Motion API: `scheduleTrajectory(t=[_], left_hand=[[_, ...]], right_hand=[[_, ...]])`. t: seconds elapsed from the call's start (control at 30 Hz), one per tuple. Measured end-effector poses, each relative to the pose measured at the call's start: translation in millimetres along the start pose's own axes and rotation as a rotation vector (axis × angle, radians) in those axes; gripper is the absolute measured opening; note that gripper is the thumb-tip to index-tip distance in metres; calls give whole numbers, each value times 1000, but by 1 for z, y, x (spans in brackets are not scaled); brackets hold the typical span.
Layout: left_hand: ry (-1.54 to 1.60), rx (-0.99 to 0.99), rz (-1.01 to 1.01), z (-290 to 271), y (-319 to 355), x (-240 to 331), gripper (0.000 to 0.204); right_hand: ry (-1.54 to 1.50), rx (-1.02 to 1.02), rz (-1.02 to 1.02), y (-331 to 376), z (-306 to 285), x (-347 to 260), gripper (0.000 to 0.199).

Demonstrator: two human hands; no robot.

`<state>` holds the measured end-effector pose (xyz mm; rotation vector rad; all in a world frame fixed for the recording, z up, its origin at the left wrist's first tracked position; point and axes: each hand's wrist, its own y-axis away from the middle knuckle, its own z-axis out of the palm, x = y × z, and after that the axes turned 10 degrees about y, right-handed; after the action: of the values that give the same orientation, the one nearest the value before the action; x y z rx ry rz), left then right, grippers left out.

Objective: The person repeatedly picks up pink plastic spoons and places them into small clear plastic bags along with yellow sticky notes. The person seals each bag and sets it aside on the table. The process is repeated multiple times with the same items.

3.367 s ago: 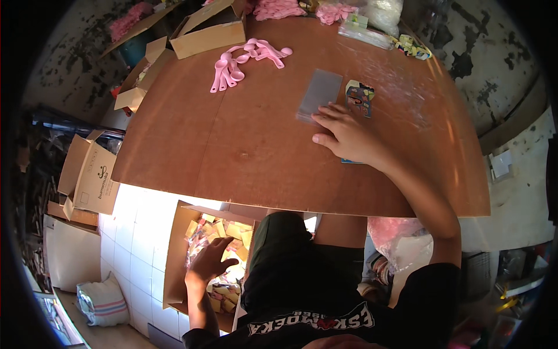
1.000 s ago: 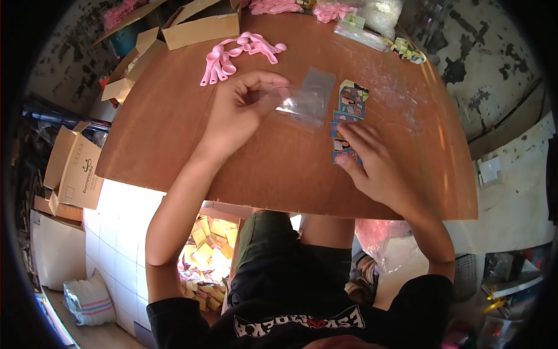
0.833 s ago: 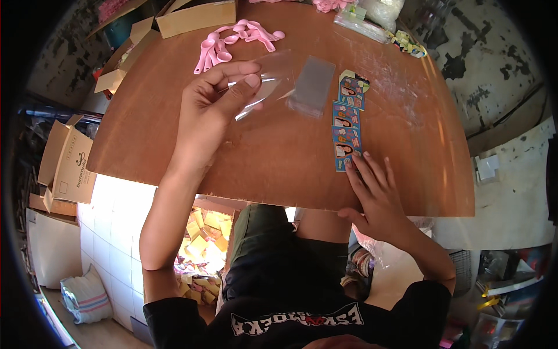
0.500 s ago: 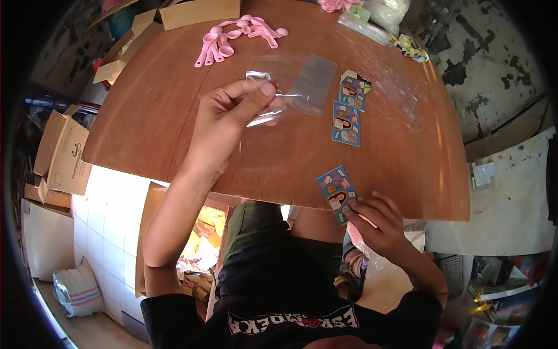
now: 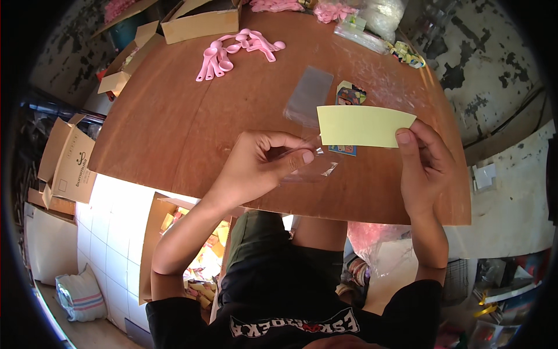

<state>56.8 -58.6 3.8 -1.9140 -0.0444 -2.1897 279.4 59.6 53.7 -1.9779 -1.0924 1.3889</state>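
My left hand (image 5: 261, 163) pinches a small clear plastic bag (image 5: 311, 166) just above the brown table (image 5: 174, 128). My right hand (image 5: 421, 160) holds a pale yellow-green card (image 5: 363, 125) by its right end, its plain side up, with the card's left end close to the bag's mouth. Under the card lie colourful picture cards (image 5: 349, 96) and a stack of clear bags (image 5: 308, 96) on the table.
Several pink plastic spoons (image 5: 232, 49) lie at the table's far side beside open cardboard boxes (image 5: 200, 23). More bags and pink items (image 5: 360, 17) crowd the far right edge. Cardboard boxes (image 5: 64, 163) stand on the floor at the left, and an open box (image 5: 192, 256) sits under the table.
My right hand has lifted a card from the table's near edge and turned its plain side up beside the bag. My left hand has brought the clear bag nearer.
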Motion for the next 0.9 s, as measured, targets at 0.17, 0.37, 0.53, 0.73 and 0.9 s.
scheduleTrajectory(t=[0.17,0.37,0.53,0.73,0.9], left_hand=[[50,-52,87,-4,1,-2,19],[23,-101,-25,-2,0,-7,20],[63,-125,-44,6,-1,9,21],[4,-62,93,9,-5,11,22],[-70,-31,70,11,-4,20,19]], right_hand=[[-26,-166,34,-12,1,3,18],[61,-398,39,-14,4,-5,15],[-51,-368,204,-11,12,-9,10],[-37,-452,-60,-16,19,-9,11],[-184,-573,72,-14,27,-9,14]])
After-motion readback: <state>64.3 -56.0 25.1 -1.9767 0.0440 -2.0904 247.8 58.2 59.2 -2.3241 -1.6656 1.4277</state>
